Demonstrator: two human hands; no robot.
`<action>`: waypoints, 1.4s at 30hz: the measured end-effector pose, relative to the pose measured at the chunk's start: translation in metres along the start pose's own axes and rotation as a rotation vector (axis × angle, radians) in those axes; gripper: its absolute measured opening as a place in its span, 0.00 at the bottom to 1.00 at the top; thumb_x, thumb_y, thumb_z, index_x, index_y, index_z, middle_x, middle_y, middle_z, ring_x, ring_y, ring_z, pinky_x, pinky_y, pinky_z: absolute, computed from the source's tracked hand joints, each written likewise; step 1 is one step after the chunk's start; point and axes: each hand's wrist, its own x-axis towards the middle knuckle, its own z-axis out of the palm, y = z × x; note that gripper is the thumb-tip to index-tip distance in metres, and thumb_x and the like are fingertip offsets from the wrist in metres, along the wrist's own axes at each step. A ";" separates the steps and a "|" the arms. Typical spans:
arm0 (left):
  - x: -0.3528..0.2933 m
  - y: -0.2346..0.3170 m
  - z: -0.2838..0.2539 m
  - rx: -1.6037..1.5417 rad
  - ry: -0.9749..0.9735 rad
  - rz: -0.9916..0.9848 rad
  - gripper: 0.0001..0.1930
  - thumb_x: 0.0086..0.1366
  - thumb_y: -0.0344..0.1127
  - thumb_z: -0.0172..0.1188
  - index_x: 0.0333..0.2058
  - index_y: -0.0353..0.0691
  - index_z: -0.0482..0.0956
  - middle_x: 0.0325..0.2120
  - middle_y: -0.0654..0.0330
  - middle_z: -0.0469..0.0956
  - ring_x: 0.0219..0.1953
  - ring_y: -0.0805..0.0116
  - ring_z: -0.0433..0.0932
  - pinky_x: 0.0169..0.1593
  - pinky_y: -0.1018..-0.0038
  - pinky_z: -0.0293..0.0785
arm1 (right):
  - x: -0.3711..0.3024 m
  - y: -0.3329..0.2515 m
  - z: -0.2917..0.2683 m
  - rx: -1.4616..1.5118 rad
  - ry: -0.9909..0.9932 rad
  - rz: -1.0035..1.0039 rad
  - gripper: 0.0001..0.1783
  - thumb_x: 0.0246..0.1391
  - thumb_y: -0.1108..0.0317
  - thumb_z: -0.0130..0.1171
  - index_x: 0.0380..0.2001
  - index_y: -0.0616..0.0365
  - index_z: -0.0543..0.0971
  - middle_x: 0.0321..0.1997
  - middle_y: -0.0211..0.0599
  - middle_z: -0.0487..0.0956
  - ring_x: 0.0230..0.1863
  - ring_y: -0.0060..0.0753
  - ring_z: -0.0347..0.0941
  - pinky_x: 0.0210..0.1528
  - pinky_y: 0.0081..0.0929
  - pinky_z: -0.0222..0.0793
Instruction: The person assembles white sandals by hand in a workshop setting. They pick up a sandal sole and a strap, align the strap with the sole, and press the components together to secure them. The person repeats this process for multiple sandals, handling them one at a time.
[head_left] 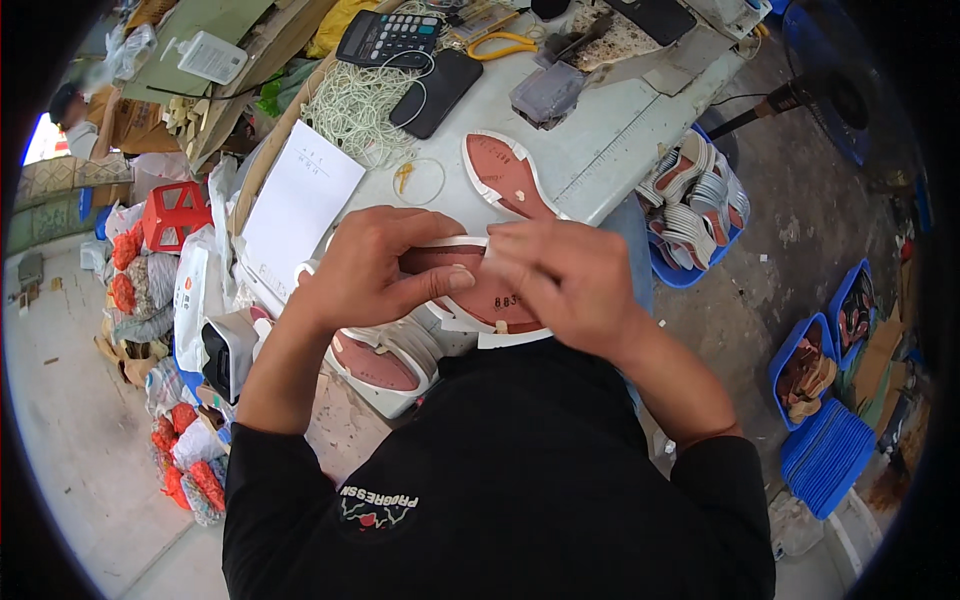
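Note:
My left hand (375,268) grips a reddish-brown shoe insole (487,300) with a white edge, its thumb lying across the face and its fingers under the rim. Over the insole's far right edge, my right hand (575,285) is closed in a pinch, slightly blurred. A small white bit shows by its fingertips, but I cannot make out what they hold. Just beyond lies another reddish-brown insole (505,172) with a white border, flat on the table. By my left forearm, a stack of similar insoles (378,360) rests at the table's near side.
On the white table (610,160) lie a paper sheet (303,190), tangled pale cord (360,105), a black phone (437,93), a calculator (390,38) and yellow-handled snips (502,45). A blue basket (690,265) of white-edged soles stands right; a red stool (177,215) stands left.

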 end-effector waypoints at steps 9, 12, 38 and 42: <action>-0.011 -0.012 0.001 -0.233 -0.015 -0.330 0.18 0.65 0.40 0.73 0.45 0.33 0.83 0.32 0.60 0.84 0.34 0.72 0.82 0.38 0.73 0.77 | 0.001 -0.002 -0.024 0.661 0.023 0.601 0.16 0.58 0.68 0.71 0.48 0.62 0.84 0.49 0.43 0.84 0.43 0.31 0.83 0.48 0.28 0.79; -0.009 -0.010 0.015 -0.776 -0.026 -0.348 0.20 0.68 0.37 0.69 0.53 0.32 0.79 0.38 0.58 0.85 0.37 0.69 0.84 0.40 0.72 0.80 | -0.002 0.012 -0.013 1.097 0.070 0.870 0.16 0.62 0.68 0.68 0.49 0.67 0.82 0.44 0.38 0.85 0.43 0.20 0.81 0.48 0.23 0.79; 0.000 0.033 0.052 -0.815 0.374 -0.255 0.16 0.72 0.32 0.64 0.53 0.29 0.78 0.41 0.55 0.86 0.35 0.72 0.84 0.38 0.74 0.83 | 0.007 -0.017 -0.026 0.420 -0.222 0.368 0.07 0.58 0.71 0.65 0.36 0.61 0.77 0.28 0.30 0.78 0.27 0.26 0.74 0.31 0.25 0.68; 0.002 0.025 0.052 -1.120 0.368 -0.306 0.19 0.71 0.31 0.64 0.56 0.28 0.75 0.44 0.55 0.85 0.40 0.71 0.85 0.42 0.75 0.83 | -0.010 0.000 -0.021 0.812 0.068 0.624 0.06 0.65 0.69 0.65 0.38 0.59 0.79 0.28 0.14 0.74 0.30 0.08 0.67 0.32 0.16 0.64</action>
